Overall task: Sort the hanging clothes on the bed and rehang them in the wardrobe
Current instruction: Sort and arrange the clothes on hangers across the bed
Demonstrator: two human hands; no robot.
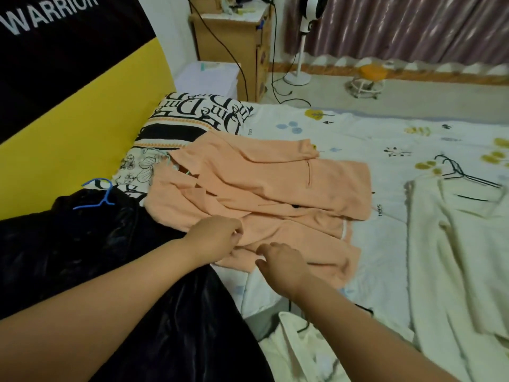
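A peach garment [264, 186] lies spread on the bed [371, 139], its top end on a light hanger [162, 158] near the pillow. My left hand [214, 235] rests on its lower edge with fingers curled into the fabric. My right hand [281, 260] sits just beside it at the hem, fingers bent onto the cloth. A black shiny jacket [96, 257] on a blue hanger [102, 194] lies at the left, under my left forearm. A cream garment [454, 257] on a black hanger [462, 175] lies at the right.
A patterned pillow [192, 117] leans by the yellow and black headboard [68, 119]. Beyond the bed stand a wooden nightstand [237, 42], a white fan stand [298, 75] with trailing cables, and a small orange stool [366, 81]. More pale cloth [303, 348] lies at the near edge.
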